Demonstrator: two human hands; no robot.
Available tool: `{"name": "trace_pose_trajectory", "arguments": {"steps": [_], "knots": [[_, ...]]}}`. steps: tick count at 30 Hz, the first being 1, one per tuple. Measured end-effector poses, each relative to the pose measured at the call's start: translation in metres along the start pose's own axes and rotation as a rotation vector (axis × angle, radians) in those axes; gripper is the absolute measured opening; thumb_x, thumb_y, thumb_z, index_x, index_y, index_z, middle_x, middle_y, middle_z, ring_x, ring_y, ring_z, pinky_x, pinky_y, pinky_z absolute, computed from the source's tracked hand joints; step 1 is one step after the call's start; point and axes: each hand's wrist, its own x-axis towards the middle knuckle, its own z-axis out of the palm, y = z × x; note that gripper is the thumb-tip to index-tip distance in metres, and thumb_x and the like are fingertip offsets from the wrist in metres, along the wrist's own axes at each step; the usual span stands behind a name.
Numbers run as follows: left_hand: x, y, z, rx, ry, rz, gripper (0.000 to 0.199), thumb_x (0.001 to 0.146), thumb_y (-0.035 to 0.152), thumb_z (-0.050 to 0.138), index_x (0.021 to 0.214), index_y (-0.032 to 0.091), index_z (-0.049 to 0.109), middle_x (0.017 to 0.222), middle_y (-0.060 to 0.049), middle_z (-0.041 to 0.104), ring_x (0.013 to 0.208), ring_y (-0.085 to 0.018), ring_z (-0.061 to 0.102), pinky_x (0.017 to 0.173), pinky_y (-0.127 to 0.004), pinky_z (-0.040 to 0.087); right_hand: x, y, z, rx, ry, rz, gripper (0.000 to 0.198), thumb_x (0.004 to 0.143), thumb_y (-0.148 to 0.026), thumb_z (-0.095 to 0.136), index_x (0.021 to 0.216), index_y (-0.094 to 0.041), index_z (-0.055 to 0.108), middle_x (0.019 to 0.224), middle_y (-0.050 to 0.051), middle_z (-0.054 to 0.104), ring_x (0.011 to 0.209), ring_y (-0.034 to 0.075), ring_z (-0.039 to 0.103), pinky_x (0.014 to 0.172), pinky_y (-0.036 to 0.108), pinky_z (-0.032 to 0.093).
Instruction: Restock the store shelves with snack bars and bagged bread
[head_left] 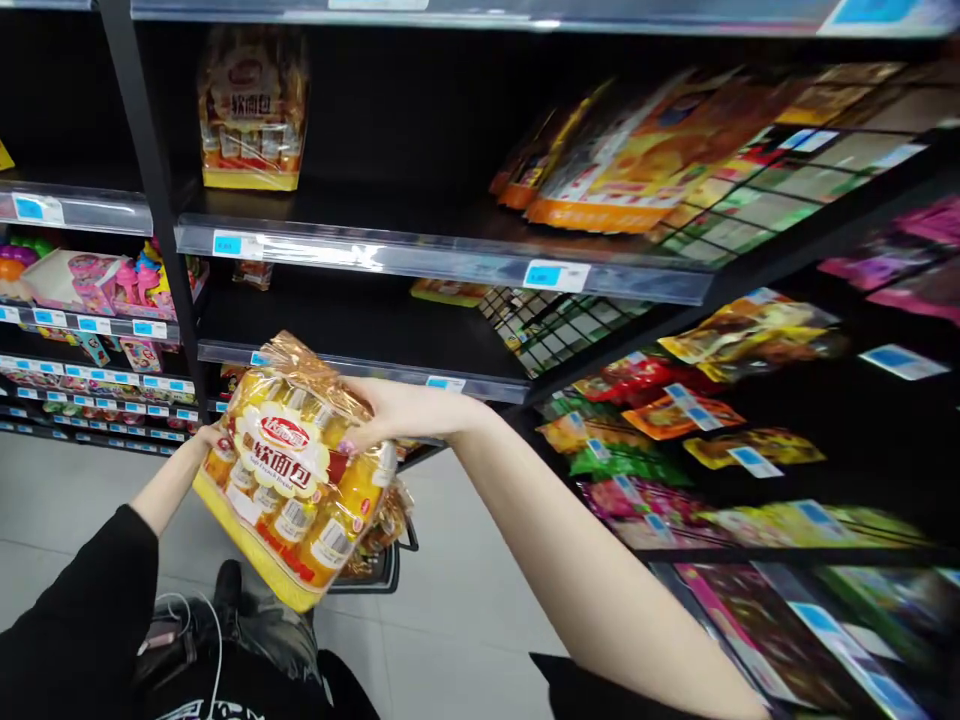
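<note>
Between my two hands is a tilted bag of bread (281,480), a clear pack with a yellow base, a gold gathered top and a label reading "Soft French Bread". My right hand (382,415) grips its upper right side, thumb on the front. At its left edge is my left hand (212,438), mostly hidden behind the pack with its fingers out of sight. Below and behind the pack, a black basket (386,572) on the floor holds more gold-wrapped packs (386,525). A similar bag of bread (253,115) stands upright on the shelf above.
Orange snack bags (637,150) lean at the right of the upper shelf (420,250), beside a wire grid divider (727,170). Hanging snack packs (682,410) line the right side. Toys (135,280) fill shelves at left. A white cable (217,640) hangs over my lap.
</note>
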Motion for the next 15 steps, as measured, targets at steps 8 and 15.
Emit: {"name": "trace_pose_trajectory", "arguments": {"steps": [8, 15], "knots": [[0.039, -0.033, -0.053, 0.305, 0.223, -0.085, 0.034, 0.077, 0.012, 0.066, 0.11, 0.016, 0.061, 0.113, -0.006, 0.065, 0.102, -0.02, 0.06, 0.095, -0.043, 0.041, -0.017, 0.166, -0.042, -0.731, 0.554, 0.061, 0.047, 0.061, -0.026, 0.068, 0.105, -0.017, 0.054, 0.091, 0.007, 0.068, 0.084, 0.028, 0.064, 0.081, 0.042, 0.047], [-0.124, -0.108, -0.133, 0.452, 0.82, -0.457, 0.027, 0.088, 0.037, 0.047, 0.099, 0.016, 0.059, 0.103, -0.011, 0.067, 0.087, -0.023, 0.065, 0.078, -0.037, 0.047, -0.014, 0.39, -0.033, -0.817, 0.432, 0.303, 0.065, 0.072, -0.021, 0.044, 0.134, -0.007, 0.031, 0.124, 0.021, 0.056, 0.112, 0.029, 0.056, 0.095, 0.04, 0.042]]}}
